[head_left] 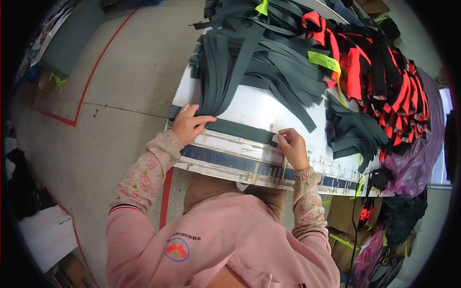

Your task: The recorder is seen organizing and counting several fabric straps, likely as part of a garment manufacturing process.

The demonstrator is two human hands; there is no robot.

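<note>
A dark grey-green webbing strap (240,130) lies flat along the near side of the white table. My left hand (188,126) rests on its left part, fingers spread and pressing down, with a ring on one finger. At the strap's right end my right hand (294,148) is closed in a pinch on a small white piece (275,138), whose kind I cannot make out. Just beyond my left hand, the ends of a thick bundle of similar straps (218,81) hang toward me. Another bunch of these straps (353,127) lies right of my right hand.
Orange-and-black strips (374,72) are heaped at the back right, with a yellow-green band (324,61) beside them. Purple plastic (418,158) hangs over the table's right end. A black cable (356,216) runs down there, near cardboard boxes (343,213). Worn tape marks the front edge (225,156).
</note>
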